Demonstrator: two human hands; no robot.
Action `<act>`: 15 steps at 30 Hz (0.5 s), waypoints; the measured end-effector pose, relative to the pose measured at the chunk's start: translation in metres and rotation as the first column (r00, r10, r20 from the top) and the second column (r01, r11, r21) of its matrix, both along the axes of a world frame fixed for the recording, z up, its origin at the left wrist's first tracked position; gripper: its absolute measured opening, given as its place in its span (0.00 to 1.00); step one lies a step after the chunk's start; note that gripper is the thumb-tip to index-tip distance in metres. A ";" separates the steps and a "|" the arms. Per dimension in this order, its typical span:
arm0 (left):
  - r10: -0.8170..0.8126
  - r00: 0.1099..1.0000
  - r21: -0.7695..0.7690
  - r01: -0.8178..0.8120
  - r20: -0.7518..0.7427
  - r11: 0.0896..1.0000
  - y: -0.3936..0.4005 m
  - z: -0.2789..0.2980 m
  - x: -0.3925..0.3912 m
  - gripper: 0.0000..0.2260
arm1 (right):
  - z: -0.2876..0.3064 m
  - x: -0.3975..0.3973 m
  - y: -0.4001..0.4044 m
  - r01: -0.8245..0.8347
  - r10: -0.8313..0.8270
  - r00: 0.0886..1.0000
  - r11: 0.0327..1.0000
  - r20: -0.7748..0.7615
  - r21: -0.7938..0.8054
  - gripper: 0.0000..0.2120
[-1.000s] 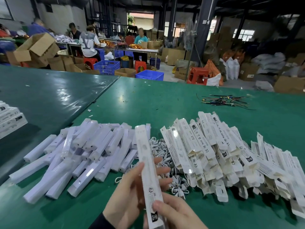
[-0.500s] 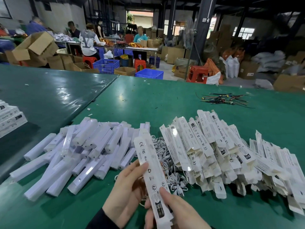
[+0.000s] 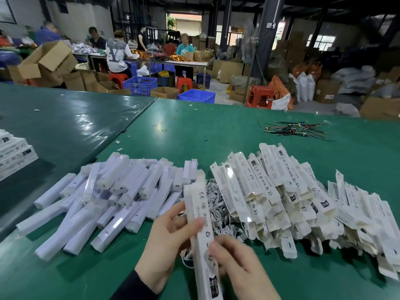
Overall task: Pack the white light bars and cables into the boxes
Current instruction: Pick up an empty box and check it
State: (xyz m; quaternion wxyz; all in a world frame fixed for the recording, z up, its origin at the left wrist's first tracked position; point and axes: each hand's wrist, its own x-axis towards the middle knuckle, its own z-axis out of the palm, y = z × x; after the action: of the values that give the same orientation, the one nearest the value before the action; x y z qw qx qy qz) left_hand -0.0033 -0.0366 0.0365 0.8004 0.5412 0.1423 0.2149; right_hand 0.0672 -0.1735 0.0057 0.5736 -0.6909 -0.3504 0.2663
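I hold one long white box (image 3: 202,232) upright near the table's front edge, its printed side toward me. My left hand (image 3: 164,245) grips its left side with the thumb across the front. My right hand (image 3: 238,267) grips the lower part from the right. A heap of white light bars (image 3: 108,202) lies to the left. A pile of empty white boxes (image 3: 292,198) lies to the right. White coiled cables (image 3: 218,211) sit between the two heaps, partly hidden behind the held box; a loose cable (image 3: 186,259) lies below my left hand.
The green table (image 3: 194,131) stretches far ahead. A bundle of coloured wires (image 3: 294,128) lies at the back right. Packed boxes (image 3: 15,156) are stacked at the left edge. People work at tables beyond, among cartons, blue crates and red stools.
The held box has come down and toward me, and has turned from its narrow edge to its printed face. My left thumb now lies across the front. Both hands have kept their hold.
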 end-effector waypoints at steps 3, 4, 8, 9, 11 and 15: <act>0.009 1.000 0.239 -0.003 -0.024 0.971 -0.008 -0.005 0.001 0.31 | 0.032 0.010 -0.010 0.229 -0.238 0.970 0.963 0.050 0.141 0.19; 0.003 0.999 0.297 0.008 -0.038 0.955 -0.013 -0.006 0.001 0.32 | 0.029 0.012 -0.010 0.256 -0.282 0.954 0.943 0.100 0.213 0.21; -0.043 0.998 0.397 0.059 -0.048 0.916 -0.029 -0.012 0.002 0.29 | 0.025 0.016 -0.015 0.200 -0.234 0.964 0.951 0.126 0.235 0.18; -0.054 0.997 0.386 0.069 -0.050 0.920 -0.030 -0.013 0.003 0.30 | 0.028 0.017 -0.014 0.215 -0.240 0.967 0.947 0.083 0.238 0.16; -0.104 0.993 0.349 0.114 -0.048 0.930 -0.026 -0.013 0.003 0.30 | 0.025 0.020 -0.014 0.220 -0.221 0.975 0.947 -0.021 0.232 0.15; -0.205 0.977 0.257 0.211 -0.050 0.943 -0.016 -0.010 0.002 0.27 | 0.032 0.026 -0.017 0.152 -0.091 0.971 0.949 -0.222 0.276 0.13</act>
State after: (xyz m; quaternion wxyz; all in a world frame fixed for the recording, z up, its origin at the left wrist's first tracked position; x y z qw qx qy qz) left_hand -0.0009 -0.0521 0.0264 0.7386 0.6563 0.0638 0.1401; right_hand 0.0935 -0.1906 0.0377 0.7174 -0.5881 -0.2809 0.2462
